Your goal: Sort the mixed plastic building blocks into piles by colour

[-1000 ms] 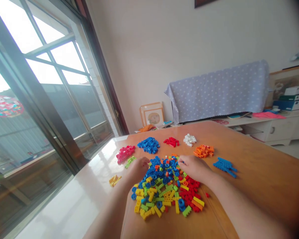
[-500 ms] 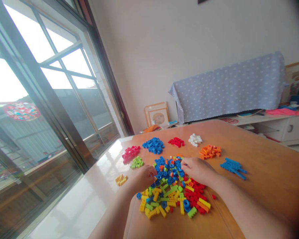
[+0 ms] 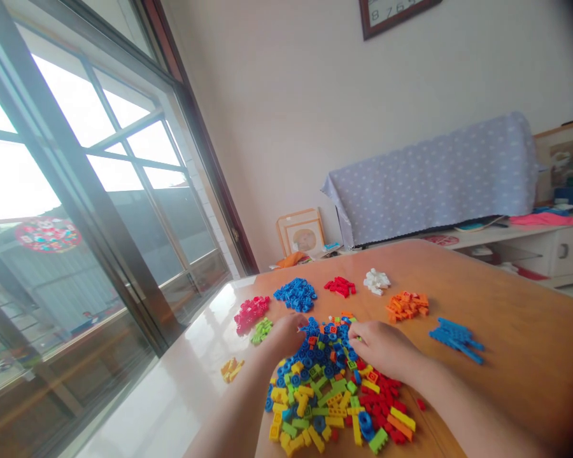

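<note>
A mixed heap of toy building bricks (image 3: 332, 401) lies in front of me, with blue round pieces toward the back, yellow and green ones nearer and red ones to the right. My left hand (image 3: 289, 334) is at the heap's back left edge, beside the blue pieces, fingers curled together. On the opposite side, my right hand (image 3: 372, 340) rests against the blue pieces with its fingers bent inward and closed. Whatever is between the fingertips of either hand is too small or hidden to make out.
Sorted piles ring the heap: pink bricks (image 3: 251, 314), light green bricks (image 3: 261, 331), yellow bricks (image 3: 232, 369), blue bricks (image 3: 296, 294), red bricks (image 3: 340, 286), white bricks (image 3: 376, 281), orange bricks (image 3: 407, 306) and long blue pieces (image 3: 456, 339). All lie on the wooden table (image 3: 506, 305).
The view has tilted up, so the table sits lower and a wall clock shows. My left hand has shifted toward the back of the heap; my right hand stays by the blue pieces.
</note>
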Available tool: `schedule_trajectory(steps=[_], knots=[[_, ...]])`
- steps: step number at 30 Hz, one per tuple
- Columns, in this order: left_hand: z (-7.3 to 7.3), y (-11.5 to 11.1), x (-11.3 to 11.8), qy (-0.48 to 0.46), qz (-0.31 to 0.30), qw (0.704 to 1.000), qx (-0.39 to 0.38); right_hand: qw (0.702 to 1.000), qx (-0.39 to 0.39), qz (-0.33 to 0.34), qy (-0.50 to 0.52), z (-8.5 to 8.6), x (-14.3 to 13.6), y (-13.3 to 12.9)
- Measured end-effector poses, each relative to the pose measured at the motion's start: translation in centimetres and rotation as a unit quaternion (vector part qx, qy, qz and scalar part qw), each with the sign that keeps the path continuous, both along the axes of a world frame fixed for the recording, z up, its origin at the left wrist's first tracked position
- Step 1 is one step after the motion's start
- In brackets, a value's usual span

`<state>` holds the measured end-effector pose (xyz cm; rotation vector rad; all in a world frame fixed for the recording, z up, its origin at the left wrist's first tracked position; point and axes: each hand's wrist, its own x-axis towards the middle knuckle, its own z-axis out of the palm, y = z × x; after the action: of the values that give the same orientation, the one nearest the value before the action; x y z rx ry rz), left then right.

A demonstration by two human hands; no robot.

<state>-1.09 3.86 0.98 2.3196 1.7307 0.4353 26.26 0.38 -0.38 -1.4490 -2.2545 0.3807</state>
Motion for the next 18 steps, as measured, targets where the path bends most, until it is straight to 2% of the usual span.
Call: schedule_trajectory(steps=[4, 9, 14, 18], knots=[[-0.3, 1.3, 0.6, 0.006, -0.029, 0.999, -0.022, 1.0, 0.005, -0.001, 0.006, 0.0, 0.0, 0.1], [-1.4, 2.6, 0.6, -0.007, -0.04, 0.998, -0.046, 1.0, 0.004, -0.003, 0.014, -0.3, 0.0, 0.2], [-2.0, 3.2, 0.2, -0.055, -0.016, 0.997, -0.057, 1.0, -0.018, -0.005, 0.014, -0.1, -0.2, 0.1], [-2.2, 3.5, -0.4, -0.108, 0.028, 0.992, -0.058, 0.999, -0.029, -0.003, 0.017, 0.4, -0.2, 0.0]])
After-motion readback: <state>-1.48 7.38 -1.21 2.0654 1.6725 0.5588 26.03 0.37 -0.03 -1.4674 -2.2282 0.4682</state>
